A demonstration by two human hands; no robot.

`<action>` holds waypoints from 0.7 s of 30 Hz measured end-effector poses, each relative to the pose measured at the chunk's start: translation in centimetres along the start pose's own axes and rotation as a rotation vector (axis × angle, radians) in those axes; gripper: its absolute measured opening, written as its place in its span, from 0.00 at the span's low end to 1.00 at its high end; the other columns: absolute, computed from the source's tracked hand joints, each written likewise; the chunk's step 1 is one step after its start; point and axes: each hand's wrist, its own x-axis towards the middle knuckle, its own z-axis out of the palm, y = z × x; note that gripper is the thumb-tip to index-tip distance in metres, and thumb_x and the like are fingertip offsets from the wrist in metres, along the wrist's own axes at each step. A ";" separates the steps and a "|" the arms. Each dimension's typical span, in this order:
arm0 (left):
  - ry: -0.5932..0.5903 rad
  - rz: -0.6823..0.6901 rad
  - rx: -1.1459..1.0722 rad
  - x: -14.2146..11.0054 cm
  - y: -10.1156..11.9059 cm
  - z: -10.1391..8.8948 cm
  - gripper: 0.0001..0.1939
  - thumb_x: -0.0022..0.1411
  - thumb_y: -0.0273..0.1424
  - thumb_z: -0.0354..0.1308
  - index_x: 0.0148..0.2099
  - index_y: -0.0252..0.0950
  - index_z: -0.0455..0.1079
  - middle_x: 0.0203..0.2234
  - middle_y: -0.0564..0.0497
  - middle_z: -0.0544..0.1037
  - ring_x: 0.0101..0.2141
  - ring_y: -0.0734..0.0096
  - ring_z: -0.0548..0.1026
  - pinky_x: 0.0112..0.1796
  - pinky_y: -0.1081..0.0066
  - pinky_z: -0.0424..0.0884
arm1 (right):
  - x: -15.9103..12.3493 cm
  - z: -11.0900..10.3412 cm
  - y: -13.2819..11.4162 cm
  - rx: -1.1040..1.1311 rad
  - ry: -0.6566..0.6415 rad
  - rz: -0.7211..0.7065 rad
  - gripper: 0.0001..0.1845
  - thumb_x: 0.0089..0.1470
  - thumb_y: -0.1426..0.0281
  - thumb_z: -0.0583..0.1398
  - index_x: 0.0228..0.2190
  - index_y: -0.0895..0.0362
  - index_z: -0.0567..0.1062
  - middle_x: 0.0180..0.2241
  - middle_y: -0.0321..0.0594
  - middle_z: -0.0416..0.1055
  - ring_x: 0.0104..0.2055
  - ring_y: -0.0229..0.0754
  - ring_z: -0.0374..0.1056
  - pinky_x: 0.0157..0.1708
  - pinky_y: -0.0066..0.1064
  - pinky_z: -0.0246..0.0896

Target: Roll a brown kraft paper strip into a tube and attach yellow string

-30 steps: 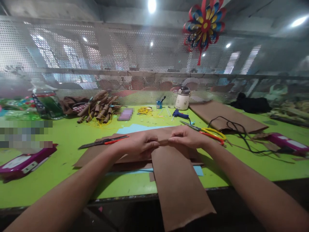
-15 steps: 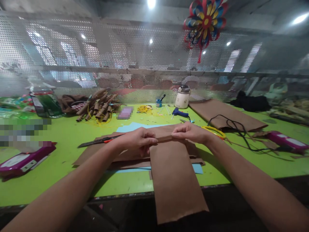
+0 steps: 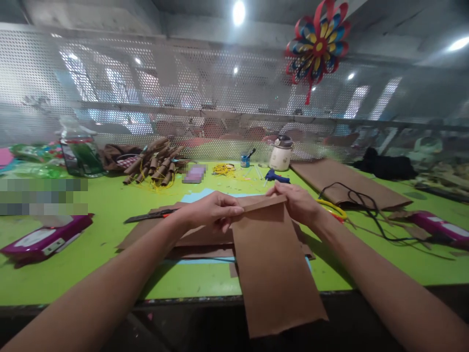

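Note:
Between my hands is a strip of brown kraft paper (image 3: 276, 274), its far end folded over into a narrow band and its near end hanging past the table edge. My left hand (image 3: 216, 210) pinches the band's left end between thumb and fingers. At the right end, my right hand (image 3: 295, 198) grips the fold, its fingertips partly behind the paper. Under the hands lie more brown paper sheets (image 3: 146, 234) over light blue paper (image 3: 201, 194). A black box cutter (image 3: 150, 215) rests on the sheets beside my left wrist.
On the green table (image 3: 120, 288) are a blue glue gun (image 3: 277, 176), a bundle of rolled paper tubes (image 3: 159, 164), yellow string (image 3: 224, 169), a white jar (image 3: 281, 155) and a large folded brown sheet (image 3: 351, 183). Purple power strips (image 3: 47, 239) lie left and right; a black cable (image 3: 366, 205) runs at right.
My right hand has shifted to the right end of the fold and turned, raising that end so the band tilts. My left hand keeps its pinch. The camera view has shifted slightly.

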 end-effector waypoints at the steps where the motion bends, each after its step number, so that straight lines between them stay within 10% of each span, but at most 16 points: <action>1: -0.013 -0.008 -0.034 -0.1 0.2 0.2 0.19 0.59 0.46 0.54 0.29 0.33 0.66 0.13 0.57 0.69 0.14 0.83 0.63 0.17 0.80 0.58 | -0.2 0.6 -0.1 0.011 -0.007 -0.010 0.17 0.52 0.60 0.60 0.37 0.60 0.72 0.27 0.39 0.71 0.25 0.34 0.65 0.26 0.27 0.61; 4: -0.095 -0.064 -0.130 -0.2 0.4 1.0 0.19 0.59 0.46 0.54 0.29 0.34 0.65 0.14 0.57 0.69 0.13 0.82 0.63 0.18 0.79 0.61 | -1.2 2.2 -0.9 -0.102 -0.233 -0.003 0.28 0.45 0.65 0.66 0.49 0.55 0.69 0.36 0.42 0.73 0.34 0.40 0.68 0.33 0.31 0.64; 7: -0.150 -0.124 -0.241 -0.3 0.3 1.9 0.17 0.59 0.45 0.55 0.30 0.35 0.66 0.15 0.56 0.70 0.14 0.82 0.64 0.17 0.79 0.60 | -2.1 3.2 -1.9 -0.295 -0.377 -0.127 0.20 0.43 0.62 0.67 0.39 0.56 0.77 0.36 0.42 0.73 0.39 0.43 0.67 0.39 0.33 0.63; 21: -0.327 -0.085 -0.443 0.5 -1.0 3.0 0.14 0.61 0.39 0.56 0.32 0.33 0.68 0.23 0.51 0.77 0.19 0.79 0.72 0.20 0.78 0.61 | -2.1 2.9 -2.1 -0.379 -0.565 -0.315 0.16 0.48 0.57 0.63 0.32 0.56 0.79 0.39 0.43 0.69 0.40 0.41 0.65 0.44 0.36 0.61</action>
